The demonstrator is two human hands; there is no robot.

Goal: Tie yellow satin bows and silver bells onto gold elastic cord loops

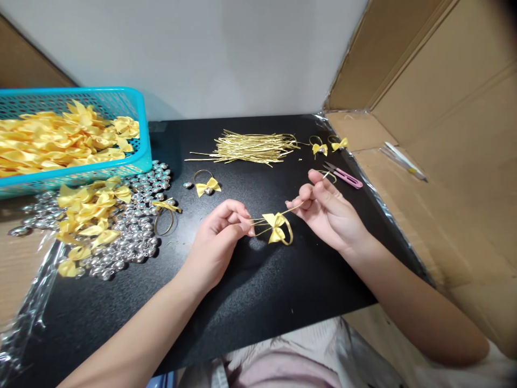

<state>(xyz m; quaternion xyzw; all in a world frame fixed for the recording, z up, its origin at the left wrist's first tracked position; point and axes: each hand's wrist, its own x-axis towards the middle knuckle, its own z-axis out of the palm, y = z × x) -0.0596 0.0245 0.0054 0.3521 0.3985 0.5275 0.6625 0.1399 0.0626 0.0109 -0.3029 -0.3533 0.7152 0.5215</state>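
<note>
Between my hands hangs a yellow ribbon bow (276, 227) with a loop of thin gold cord (290, 233) on its right side. My left hand (226, 231) pinches several strands of the cord to the left of the bow, thumb against fingers. From the bow's right side, another gold strand (291, 208) runs up to my right hand (329, 213), whose fingers are closed on it. A short whitish tip shows above the right thumb; I cannot make out what it is. Pink-handled thread snips (348, 178) lie just behind the right hand.
A blue basket (144, 129) of yellow bows stands at the left. Silver jingle-like beads (125, 242) and loose bows (91, 207) lie before it. Gold cord lengths (252, 148) are piled at the back. Finished-looking bow loops (209, 187) lie around. Cardboard walls (452, 134) bound the right; tweezers-like tool (405, 160) there.
</note>
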